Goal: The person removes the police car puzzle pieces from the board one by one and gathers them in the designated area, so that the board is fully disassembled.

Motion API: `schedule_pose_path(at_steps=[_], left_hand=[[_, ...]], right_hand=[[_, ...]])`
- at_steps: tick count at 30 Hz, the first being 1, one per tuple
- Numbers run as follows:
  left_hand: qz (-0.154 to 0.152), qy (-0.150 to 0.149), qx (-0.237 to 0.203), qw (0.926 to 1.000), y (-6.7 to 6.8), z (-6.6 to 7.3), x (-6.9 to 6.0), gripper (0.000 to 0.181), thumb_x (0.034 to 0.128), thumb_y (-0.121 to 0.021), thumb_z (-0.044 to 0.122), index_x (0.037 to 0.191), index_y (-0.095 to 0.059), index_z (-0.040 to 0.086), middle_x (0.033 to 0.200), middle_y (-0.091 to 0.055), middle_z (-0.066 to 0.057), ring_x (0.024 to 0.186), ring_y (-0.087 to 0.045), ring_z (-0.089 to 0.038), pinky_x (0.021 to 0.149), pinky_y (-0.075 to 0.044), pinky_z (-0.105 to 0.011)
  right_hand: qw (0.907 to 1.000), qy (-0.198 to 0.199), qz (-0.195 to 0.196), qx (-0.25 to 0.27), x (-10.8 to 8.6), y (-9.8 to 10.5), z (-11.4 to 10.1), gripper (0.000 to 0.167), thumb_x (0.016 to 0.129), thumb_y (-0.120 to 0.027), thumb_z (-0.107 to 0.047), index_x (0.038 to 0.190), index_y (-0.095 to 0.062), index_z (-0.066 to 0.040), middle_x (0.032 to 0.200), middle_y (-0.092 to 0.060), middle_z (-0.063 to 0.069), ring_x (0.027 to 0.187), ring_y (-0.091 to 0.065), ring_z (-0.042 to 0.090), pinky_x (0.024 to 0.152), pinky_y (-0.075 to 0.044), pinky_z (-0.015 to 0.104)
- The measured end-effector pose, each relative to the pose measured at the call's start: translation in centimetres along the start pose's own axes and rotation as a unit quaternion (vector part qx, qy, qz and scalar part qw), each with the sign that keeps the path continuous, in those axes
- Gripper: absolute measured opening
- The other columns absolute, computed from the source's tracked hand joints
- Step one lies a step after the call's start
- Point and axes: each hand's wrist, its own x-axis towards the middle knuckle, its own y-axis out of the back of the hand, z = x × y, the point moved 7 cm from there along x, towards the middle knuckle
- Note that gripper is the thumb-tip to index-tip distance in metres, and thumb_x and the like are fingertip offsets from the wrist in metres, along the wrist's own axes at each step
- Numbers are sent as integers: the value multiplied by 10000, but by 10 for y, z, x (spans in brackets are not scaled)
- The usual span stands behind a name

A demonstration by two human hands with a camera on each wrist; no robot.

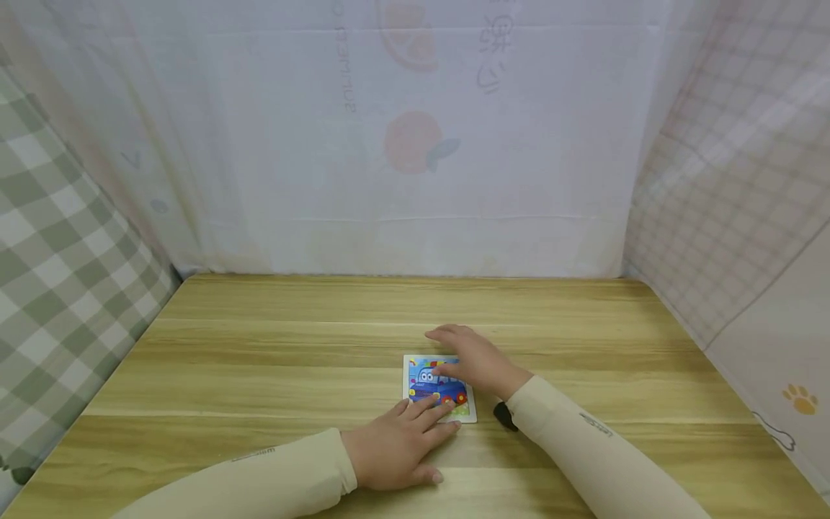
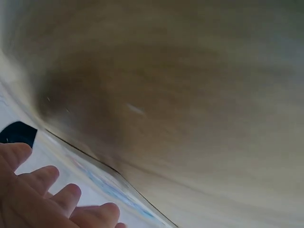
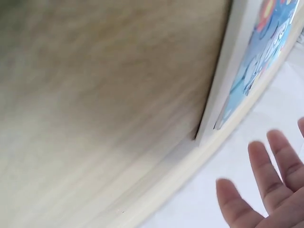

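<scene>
A small square picture board (image 1: 465,417) with a white border and a blue cartoon vehicle lies flat on the wooden table. Over its lower part the left hand (image 1: 397,445) is spread, its fingertips on or just above the picture. The right hand (image 1: 478,362) arches over the upper right part, thumb over the picture, fingers past the top edge; contact cannot be told. The right wrist view has the board (image 3: 232,61) beside the spread fingers of the right hand (image 3: 273,190). In the left wrist view, fingers of the left hand (image 2: 52,194) extend near the board's edge (image 2: 118,183).
A small black object (image 1: 504,416) lies by the right wrist, partly covered by the sleeve. The wooden table (image 1: 292,360) extends around the board. White printed cloth (image 1: 292,180) hangs behind it, with checked cloth (image 1: 52,288) on the left and gridded cloth (image 1: 726,187) on the right.
</scene>
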Motion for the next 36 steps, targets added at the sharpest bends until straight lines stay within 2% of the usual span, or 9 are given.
schedule_pose_path(at_steps=[7, 15, 20, 27, 36], left_hand=[[-388, -37, -82, 9992, -7, 6, 6, 649, 972, -395, 570, 1510, -332, 212, 1566, -280, -30, 1437, -257, -243, 1031, -399, -478], [-583, 21, -96, 9983, -11, 8, 7, 658, 967, -388, 584, 1515, -326, 227, 1578, -258, -26, 1436, -262, -238, 1025, -402, -495], [-620, 8, -29, 9981, -11, 9, 7, 649, 969, -392, 578, 1511, -336, 226, 1574, -267, -27, 1431, -274, -244, 1021, -405, -496], [-467, 70, 262, 9985, -13, 8, 9, 622, 991, -382, 535, 1503, -340, 185, 1569, -279, -15, 1426, -280, -210, 1020, -416, -454], [-503, 183, 567, 9970, -16, 7, 11, 644, 983, -372, 559, 1505, -342, 183, 1575, -264, 4, 1423, -280, -176, 1027, -416, -411]], right_hand=[[9991, -51, -320, 263, 10, -6, -2, 474, 837, -759, -225, 1271, -626, -88, 1280, -597, 84, 1211, -537, 285, 1018, -417, 453], [9965, -315, -589, 512, 23, -15, -3, 362, 824, -764, -146, 1161, -681, -44, 1116, -664, 55, 1057, -612, 232, 941, -476, 410], [9948, -573, -731, 407, 29, -19, -4, 354, 816, -771, -150, 1147, -690, -53, 1113, -662, 44, 1054, -615, 223, 942, -479, 397], [9953, -390, -871, 160, 34, -21, -10, 290, 791, -789, -111, 1067, -719, -55, 1031, -661, 36, 949, -610, 192, 886, -500, 384], [9938, -442, -1018, 81, 38, -26, -9, 259, 795, -787, -108, 1042, -716, -78, 1017, -659, 22, 967, -615, 185, 909, -495, 368]])
